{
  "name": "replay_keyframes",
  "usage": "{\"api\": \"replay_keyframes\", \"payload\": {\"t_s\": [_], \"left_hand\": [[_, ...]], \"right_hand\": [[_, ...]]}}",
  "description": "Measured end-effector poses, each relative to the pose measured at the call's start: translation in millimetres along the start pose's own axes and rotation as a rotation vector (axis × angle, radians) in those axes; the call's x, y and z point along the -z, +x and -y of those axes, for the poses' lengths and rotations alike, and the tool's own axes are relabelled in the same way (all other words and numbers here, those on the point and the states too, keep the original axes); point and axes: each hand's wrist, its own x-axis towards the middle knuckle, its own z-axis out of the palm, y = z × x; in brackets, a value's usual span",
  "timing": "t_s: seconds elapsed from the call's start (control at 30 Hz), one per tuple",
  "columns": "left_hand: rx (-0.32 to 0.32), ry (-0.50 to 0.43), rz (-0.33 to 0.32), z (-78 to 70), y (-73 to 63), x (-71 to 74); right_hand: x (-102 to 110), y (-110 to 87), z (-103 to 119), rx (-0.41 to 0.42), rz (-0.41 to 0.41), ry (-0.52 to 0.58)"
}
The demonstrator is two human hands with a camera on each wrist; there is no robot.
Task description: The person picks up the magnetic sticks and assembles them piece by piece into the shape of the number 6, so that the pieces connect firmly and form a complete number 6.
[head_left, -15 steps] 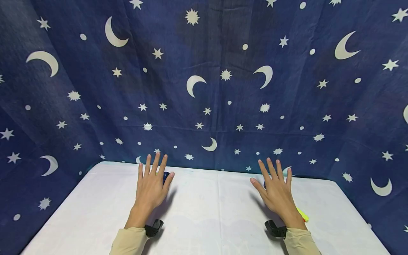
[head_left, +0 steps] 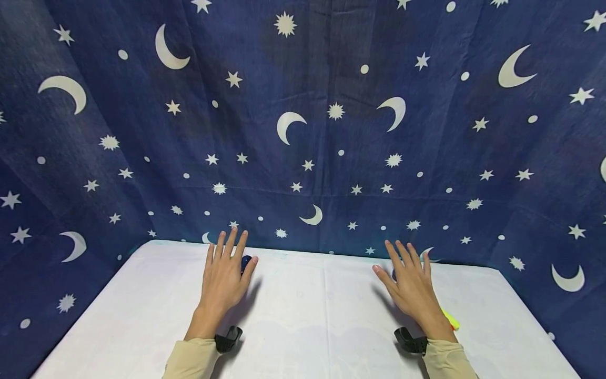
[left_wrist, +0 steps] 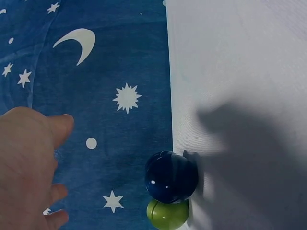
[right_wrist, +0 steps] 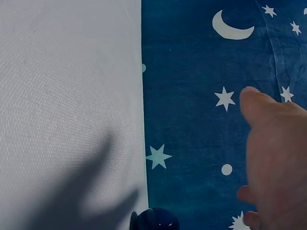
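My left hand (head_left: 222, 281) hovers palm down over the left of the white table, fingers straight and spread, holding nothing. Past its thumb a shiny dark blue ball (left_wrist: 171, 177) shows, with a green ball (left_wrist: 168, 214) beside it at the table's far edge. On the other side my right hand (head_left: 413, 289) is likewise held out flat with its fingers extended, nothing in it. Another dark blue round thing (right_wrist: 156, 221) peeks out near its thumb, mostly hidden by the hand in the head view. By the right wrist lies a yellow-green object (head_left: 451, 319) with a red bit, partly covered.
A white cloth covers the table (head_left: 303, 316), with a crease down its middle. Behind it and at the sides hangs a dark blue curtain (head_left: 322, 173) printed with moons and stars. Black wrist devices (head_left: 229, 339) sit at both cuffs.
The right hand's fingers have dipped slightly and drawn a little closer together. The left hand has barely shifted. The objects on the table stay put.
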Motion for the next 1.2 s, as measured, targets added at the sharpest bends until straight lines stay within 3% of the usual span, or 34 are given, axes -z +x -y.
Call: {"api": "replay_keyframes", "payload": {"t_s": [0.33, 0.5, 0.77, 1.2], "left_hand": [[-0.001, -0.051, -0.058, 0.3, -0.6, -2.0], [0.049, -0.137, -0.060, 1.1, 0.1, -3.7], [0.168, -0.306, 0.013, 7.9, -0.4, -6.1], [0.239, -0.316, 0.109, 15.6, -7.1, -17.2]], "right_hand": [[4, -1.6, -1, -0.005, 0.005, 0.066], [8, -1.4, -1, -0.062, 0.052, 0.077], [10, -1.7, 2, -0.084, 0.062, 0.110], [20, 2.1, 5, -0.108, 0.077, 0.179]]}}
